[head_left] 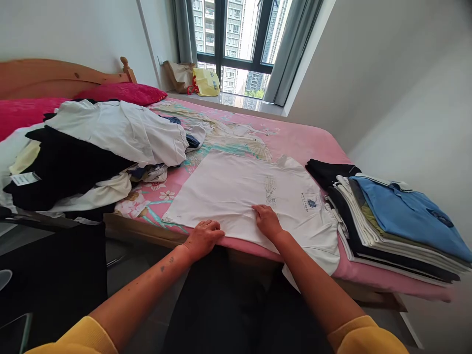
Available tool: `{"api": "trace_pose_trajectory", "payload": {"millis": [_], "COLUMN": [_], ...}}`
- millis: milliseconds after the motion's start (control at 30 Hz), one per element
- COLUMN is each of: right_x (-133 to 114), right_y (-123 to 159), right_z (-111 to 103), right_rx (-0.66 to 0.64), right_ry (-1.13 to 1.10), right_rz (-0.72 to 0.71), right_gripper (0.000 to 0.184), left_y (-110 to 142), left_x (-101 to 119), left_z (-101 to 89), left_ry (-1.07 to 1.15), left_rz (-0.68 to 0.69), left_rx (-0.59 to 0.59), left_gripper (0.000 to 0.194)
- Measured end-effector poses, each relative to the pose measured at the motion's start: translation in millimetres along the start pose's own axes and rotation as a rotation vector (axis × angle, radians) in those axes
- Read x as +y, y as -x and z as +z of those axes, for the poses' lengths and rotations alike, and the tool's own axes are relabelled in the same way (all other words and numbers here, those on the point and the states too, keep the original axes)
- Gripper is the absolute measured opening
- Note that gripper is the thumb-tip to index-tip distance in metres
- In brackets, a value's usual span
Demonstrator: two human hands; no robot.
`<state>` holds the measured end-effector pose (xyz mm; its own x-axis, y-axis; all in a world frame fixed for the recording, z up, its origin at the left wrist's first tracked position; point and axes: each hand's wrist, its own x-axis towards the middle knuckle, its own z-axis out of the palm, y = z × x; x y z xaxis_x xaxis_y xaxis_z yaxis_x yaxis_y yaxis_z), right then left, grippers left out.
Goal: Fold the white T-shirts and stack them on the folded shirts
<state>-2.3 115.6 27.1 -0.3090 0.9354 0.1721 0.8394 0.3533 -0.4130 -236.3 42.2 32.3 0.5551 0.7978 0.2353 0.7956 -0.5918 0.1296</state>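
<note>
A white T-shirt (228,191) lies spread on the bed, its hem to the left and its collar to the right. Lines of small print and a dark blue crest show on its front. One sleeve hangs over the bed's near edge. My left hand (204,237) rests on the shirt's near edge, close to the hem end, fingers laid on the cloth. Further right, my right hand (267,221) lies on the middle of the shirt, its fingers slightly bent and touching the fabric. Neither hand lifts any cloth.
A loose heap of clothes (110,132) covers the bed's left side, before red pillows (121,92). Folded shirts (409,211) are stacked at the right, a blue one on top. Bags (205,82) stand on the windowsill. A black surface (55,275) is at lower left.
</note>
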Motion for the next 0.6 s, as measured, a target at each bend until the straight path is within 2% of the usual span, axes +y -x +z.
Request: {"api": "trace_pose_trajectory", "payload": {"millis": [33, 167, 233, 300, 333, 400, 467, 500, 600], "right_x": [6, 19, 20, 15, 11, 1, -7, -9, -6], "right_y": [-3, -15, -19, -15, -8, 13, 43, 58, 91], "right_z": [-1, -7, -11, -15, -16, -17, -16, -16, -20], "right_rx": [0.006, -0.156, -0.149, -0.039, 0.013, 0.040, -0.043, -0.074, -0.086], "right_ry": [0.000, -0.018, 0.008, 0.021, 0.014, -0.002, 0.040, 0.080, 0.139], "right_rz": [0.004, -0.233, -0.139, 0.001, 0.011, -0.106, -0.252, -0.274, -0.189], "right_gripper": [0.042, 0.040, 0.036, 0.033, 0.031, 0.025, 0.022, 0.021, 0.017], "left_y": [0, -6, -11, -13, -14, -15, -16, -17, -23], "left_x": [2, 15, 21, 24, 25, 24, 20, 17, 9], "left_z": [-0.8, -2.7, -2.4, -2.7, -3.2, -4.5, -5.5, -5.7, -5.1], "left_ry": [0.006, 0.011, 0.005, 0.007, 0.011, 0.023, 0.039, 0.044, 0.028], "left_rz": [0.006, 0.060, 0.063, 0.060, 0.060, 0.049, 0.013, -0.012, -0.099], "left_rx": [-0.001, -0.010, -0.032, -0.047, -0.052, -0.053, -0.048, -0.046, -0.061], "left_gripper": [0.019, 0.020, 0.019, 0.018, 0.017, 0.016, 0.017, 0.019, 0.025]}}
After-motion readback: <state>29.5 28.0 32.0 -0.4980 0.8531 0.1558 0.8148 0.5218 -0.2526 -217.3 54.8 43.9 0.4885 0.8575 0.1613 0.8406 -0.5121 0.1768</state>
